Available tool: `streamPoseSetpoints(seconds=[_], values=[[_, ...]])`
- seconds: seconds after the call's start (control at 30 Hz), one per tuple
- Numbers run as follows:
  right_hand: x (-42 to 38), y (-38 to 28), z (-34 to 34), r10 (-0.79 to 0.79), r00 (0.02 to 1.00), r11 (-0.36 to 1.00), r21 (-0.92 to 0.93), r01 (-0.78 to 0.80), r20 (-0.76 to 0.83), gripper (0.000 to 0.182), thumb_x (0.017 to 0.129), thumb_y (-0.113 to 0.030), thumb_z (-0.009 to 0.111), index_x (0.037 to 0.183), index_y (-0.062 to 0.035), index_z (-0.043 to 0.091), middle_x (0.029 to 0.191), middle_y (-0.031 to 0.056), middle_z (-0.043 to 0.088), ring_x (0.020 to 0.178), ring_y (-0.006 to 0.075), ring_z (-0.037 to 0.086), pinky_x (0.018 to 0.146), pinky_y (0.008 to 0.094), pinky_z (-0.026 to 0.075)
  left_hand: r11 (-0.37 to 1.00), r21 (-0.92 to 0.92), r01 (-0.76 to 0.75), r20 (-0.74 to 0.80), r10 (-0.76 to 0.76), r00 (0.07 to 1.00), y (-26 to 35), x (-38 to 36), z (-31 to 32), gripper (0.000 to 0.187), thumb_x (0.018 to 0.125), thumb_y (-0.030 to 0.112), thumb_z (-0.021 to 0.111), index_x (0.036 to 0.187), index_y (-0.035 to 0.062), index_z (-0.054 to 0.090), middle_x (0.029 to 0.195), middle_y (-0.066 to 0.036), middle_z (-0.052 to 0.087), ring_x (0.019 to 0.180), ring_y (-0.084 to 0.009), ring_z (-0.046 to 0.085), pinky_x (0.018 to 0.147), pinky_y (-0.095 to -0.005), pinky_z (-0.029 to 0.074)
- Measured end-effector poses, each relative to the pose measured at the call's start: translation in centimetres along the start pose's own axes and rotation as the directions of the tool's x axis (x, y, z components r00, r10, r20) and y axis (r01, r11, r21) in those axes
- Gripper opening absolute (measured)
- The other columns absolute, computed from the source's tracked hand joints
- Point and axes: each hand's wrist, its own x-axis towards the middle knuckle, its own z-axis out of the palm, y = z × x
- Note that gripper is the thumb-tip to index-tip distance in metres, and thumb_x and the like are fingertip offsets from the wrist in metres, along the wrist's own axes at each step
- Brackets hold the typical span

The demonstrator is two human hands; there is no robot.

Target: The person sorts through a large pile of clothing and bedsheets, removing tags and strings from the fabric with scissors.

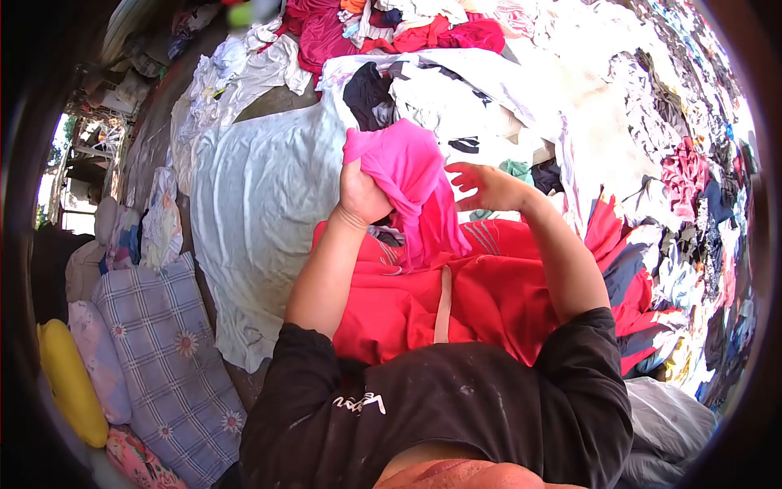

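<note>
A bright pink cloth (411, 167) is bunched up in front of my chest, its lower end hanging over red fabric. My left hand (362, 196) is closed on its left side, with part of the fingers hidden in the folds. To the right of it, my right hand (489, 187) has its fingers spread and holds nothing. Under both forearms, the red fabric (399, 306) with a pale strip lies across my lap. Just beyond the hands, white and dark clothes (432, 102) lie in a loose pile.
A pale blue-green sheet (261, 187) spreads out at the left. Red and pink clothes (326, 37) are heaped at the far side. Mixed garments (692, 171) cover the right. At lower left are a checked flowered cushion (175, 350) and a yellow roll-shaped thing (69, 379).
</note>
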Motion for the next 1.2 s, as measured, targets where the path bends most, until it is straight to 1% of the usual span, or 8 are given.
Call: streamPoseSetpoints(seconds=[0.2, 0.3, 0.43, 0.57, 0.9, 1.07, 1.1, 1.2], values=[[3.0, -0.3, 5.3, -0.243, 0.964, 0.965, -0.123, 0.229, -0.109, 0.039, 0.085, -0.021, 0.071, 0.118, -0.0018, 0.062, 0.109, 0.0215, 0.068, 0.107, 0.0302, 0.065, 0.092, 0.041, 0.05, 0.998, -0.062, -0.013, 0.056, 0.016, 0.998, -0.6, -0.2, 0.8, 0.086, 0.095, 0.071, 0.033, 0.145, 0.0022, 0.042, 0.147, -0.017, 0.047, 0.136, -0.0345, 0.043, 0.116, -0.0513, 0.03], [4.4, 0.5, 3.9, 0.096, 0.969, 0.972, -0.189, -0.141, -0.229, 0.02, 0.088, -0.015, 0.064, 0.101, -0.0006, 0.069, 0.092, 0.0197, 0.071, 0.092, 0.0309, 0.07, 0.083, 0.0427, 0.052, 0.996, 0.041, -0.076, -0.063, 0.079, 0.995, 0.0, 0.4, -0.5, 0.066, 0.1, 0.054, 0.035, 0.136, 0.0013, 0.05, 0.138, -0.016, 0.056, 0.129, -0.0323, 0.051, 0.111, -0.0489, 0.037], [4.1, 2.1, -2.7, 0.03, 0.715, 0.977, 0.172, 0.127, -0.699, 0.021, 0.084, -0.01, 0.06, 0.097, 0.0021, 0.07, 0.08, 0.0189, 0.07, 0.067, 0.0248, 0.067, 0.068, 0.0332, 0.053, 0.943, 0.324, -0.079, -0.536, 0.251, 0.806, 4.5, 1.4, -10.1, 0.043, 0.103, 0.03, 0.032, 0.119, 0.0004, 0.059, 0.124, -0.015, 0.065, 0.114, -0.0295, 0.062, 0.102, -0.0454, 0.048], [0.9, 1.0, -6.5, -0.222, 0.42, 0.91, -0.342, -0.234, -0.88, 0.029, 0.075, -0.004, 0.056, 0.1, -0.0049, 0.072, 0.086, 0.0191, 0.071, 0.078, 0.0328, 0.07, 0.073, 0.0372, 0.054, 0.924, 0.317, -0.215, -0.485, 0.352, 0.801, 6.2, 0.7, -9.2, 0.041, 0.104, 0.029, 0.034, 0.11, 0.0007, 0.062, 0.114, -0.014, 0.068, 0.108, -0.0295, 0.064, 0.096, -0.0448, 0.05], [-4.2, 6.6, -13.1, 0.115, 0.105, 0.929, 0.069, -0.364, -0.988, 0.032, 0.08, -0.011, 0.052, 0.103, -0.0071, 0.073, 0.093, 0.0178, 0.073, 0.089, 0.0335, 0.071, 0.083, 0.0399, 0.053, 0.813, 0.309, -0.494, -0.399, 0.582, 0.709, 10.1, -1.7, -10.4, 0.049, 0.105, 0.033, 0.025, 0.117, 0.0002, 0.059, 0.121, -0.016, 0.065, 0.116, -0.0332, 0.061, 0.102, -0.0495, 0.045], [-0.7, 5.4, -9.2, 0.25, 0.525, 0.967, 0.182, -0.178, -0.814, 0.032, 0.081, -0.01, 0.052, 0.107, -0.0015, 0.068, 0.089, 0.0231, 0.071, 0.086, 0.037, 0.07, 0.079, 0.0443, 0.052, 0.749, 0.53, -0.397, -0.299, 0.604, 0.739, 5.1, 0.5, -8.8, 0.039, 0.104, 0.03, 0.04, 0.12, 0.0001, 0.059, 0.123, -0.012, 0.065, 0.117, -0.0279, 0.06, 0.103, -0.0443, 0.045], [0.5, 6.0, -7.7, 0.07, 0.593, 0.982, -0.05, -0.183, -0.802, 0.031, 0.083, -0.006, 0.053, 0.111, 0.0, 0.065, 0.083, 0.0174, 0.07, 0.069, 0.0248, 0.069, 0.067, 0.0382, 0.054, 0.761, 0.598, -0.253, -0.304, 0.507, 0.807, 3.1, 0.6, -6.3, 0.037, 0.104, 0.029, 0.047, 0.122, -0.0001, 0.059, 0.121, -0.012, 0.066, 0.115, -0.0254, 0.061, 0.102, -0.0403, 0.045], [3.8, 5.9, -2.1, -0.089, 0.773, 0.94, -0.311, -0.144, -0.629, 0.052, 0.083, -0.014, 0.062, 0.133, -0.0065, 0.052, 0.102, 0.0248, 0.068, 0.096, 0.0409, 0.066, 0.085, 0.0469, 0.052, 0.63, 0.773, 0.083, -0.273, 0.211, 0.938, -1.7, 0.3, -3.3, 0.029, 0.101, 0.021, 0.055, 0.114, -0.0027, 0.065, 0.108, -0.01, 0.069, 0.101, -0.0175, 0.066, 0.091, -0.0324, 0.05]])
